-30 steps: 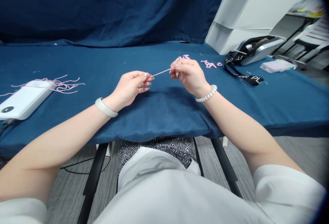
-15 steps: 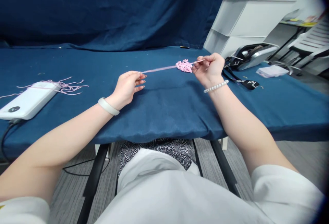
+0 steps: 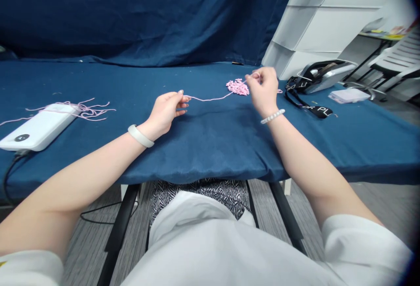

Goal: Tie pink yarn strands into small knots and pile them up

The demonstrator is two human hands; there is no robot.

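Observation:
A crumpled piece of pink crochet yarn (image 3: 237, 87) lies on the blue cloth, just left of my right hand (image 3: 262, 89). My right hand pinches the yarn between its fingertips above the piece. A thin pink strand (image 3: 210, 99) runs, slightly slack, from that piece to my left hand (image 3: 168, 110). Its thumb and fingers appear to pinch the strand's far end. A white bangle circles my left wrist, and a white beaded bracelet circles my right.
The blue cloth-covered table (image 3: 210, 154) lies under my hands. At the left are a white power bank (image 3: 39, 127) and loose pink yarn pieces (image 3: 83, 111). At the right are a black lanyard (image 3: 310, 109), a silver-and-black device (image 3: 323, 75), a small plastic packet (image 3: 349, 96) and white shelving (image 3: 315, 23).
My hands have moved far apart since the earliest frame, drawing out the strand. The strand was straight and taut half a second ago and now sags slightly. My right hand has turned and risen a little.

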